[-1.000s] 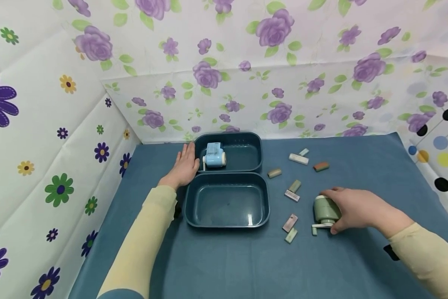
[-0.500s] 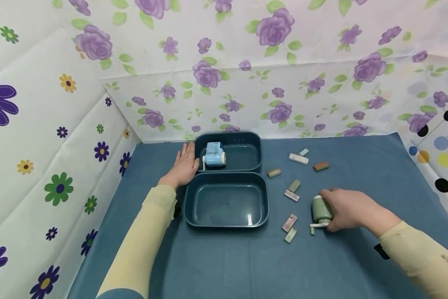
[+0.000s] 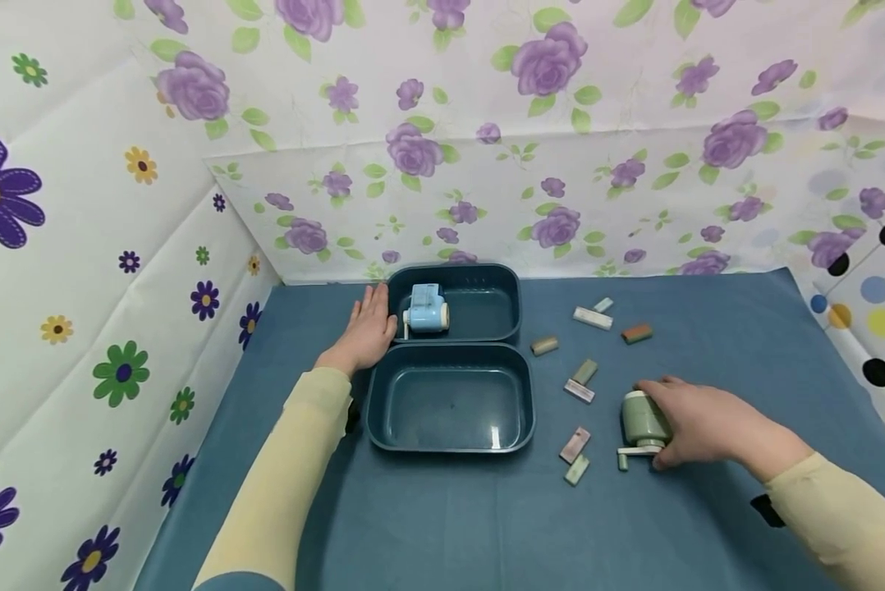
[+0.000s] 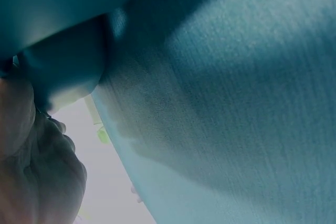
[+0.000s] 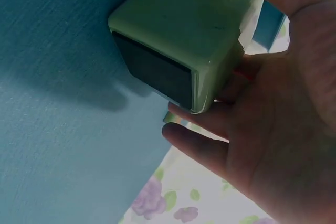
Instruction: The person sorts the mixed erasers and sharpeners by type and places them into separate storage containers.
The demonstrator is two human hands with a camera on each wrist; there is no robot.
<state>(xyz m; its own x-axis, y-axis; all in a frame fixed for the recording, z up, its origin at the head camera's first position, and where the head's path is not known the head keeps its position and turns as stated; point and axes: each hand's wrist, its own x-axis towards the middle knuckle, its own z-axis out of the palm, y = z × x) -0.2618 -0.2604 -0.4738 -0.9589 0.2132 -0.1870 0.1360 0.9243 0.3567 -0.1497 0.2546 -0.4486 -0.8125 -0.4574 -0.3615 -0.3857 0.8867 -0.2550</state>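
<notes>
The right hand [image 3: 697, 423] reaches in from the lower right, forearm in a pale yellow sleeve [image 3: 849, 517] low over the blue cloth [image 3: 450, 525], and its fingers curl over the top and far side of the green sharpener [image 3: 640, 421], thumb at the near side. The left hand [image 3: 369, 328] lies flat on the cloth, palm down, fingers straight and close together, its fingertips touching the left wall of the far tray [image 3: 512, 300]; that arm runs straight back toward the lower left. The head view alone lays out the whole scene: two dark blue trays end to end, the near tray [image 3: 450, 439] bare inside, the far one holding a blue sharpener [image 3: 426, 309] at its left end, and small erasers [image 3: 583, 379] scattered on the cloth between the trays and the green sharpener, which stands right of the near tray, just beside the nearest erasers. The right wrist view shows what the head view hides: the underside of the hand, with fingers [image 5: 210, 148] slightly spread under and behind the sharpener's body, and a dark square window on one face of its rounded, pale green box, with a ribbed white knob at the top. From the head view a pale crank handle sticks out toward the viewer. The left wrist view gives only cloth, a dark tray wall [image 4: 63, 72] and a blurred bit of hand [image 4: 37, 182]; the fingers cannot be told there.
</notes>
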